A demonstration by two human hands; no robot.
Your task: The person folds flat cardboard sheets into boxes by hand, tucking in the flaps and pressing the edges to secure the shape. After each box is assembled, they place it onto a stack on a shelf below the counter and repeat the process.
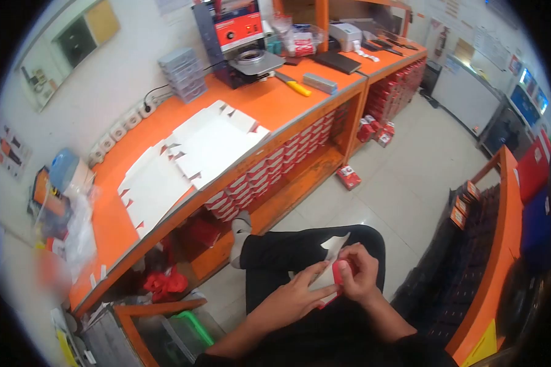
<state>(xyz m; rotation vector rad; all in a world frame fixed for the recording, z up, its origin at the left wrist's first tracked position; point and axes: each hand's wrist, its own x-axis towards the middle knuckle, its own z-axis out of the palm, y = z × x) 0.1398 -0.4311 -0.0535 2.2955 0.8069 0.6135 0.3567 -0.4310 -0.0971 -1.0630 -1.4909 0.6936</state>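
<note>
Above my lap, a small red and white cardboard box (324, 279) is partly folded, with a white flap standing up at its far end. My left hand (305, 287) is closed along its near side, fingers lying across the white panel. At the red end, my right hand (360, 274) pinches the card between thumb and curled fingers. The underside of the box is hidden by the hands. On the orange workbench (226, 85) lie flat white card blanks (217, 140) with red-marked notches, in two overlapping groups.
Folded red and white boxes (275, 165) fill the shelf under the bench. One red box (349, 177) lies on the floor. A red-fronted machine (231, 33), a yellow-handled knife (295, 84) and grey drawers (183, 73) stand or lie on the bench. An orange-edged rack (490, 244) is at right.
</note>
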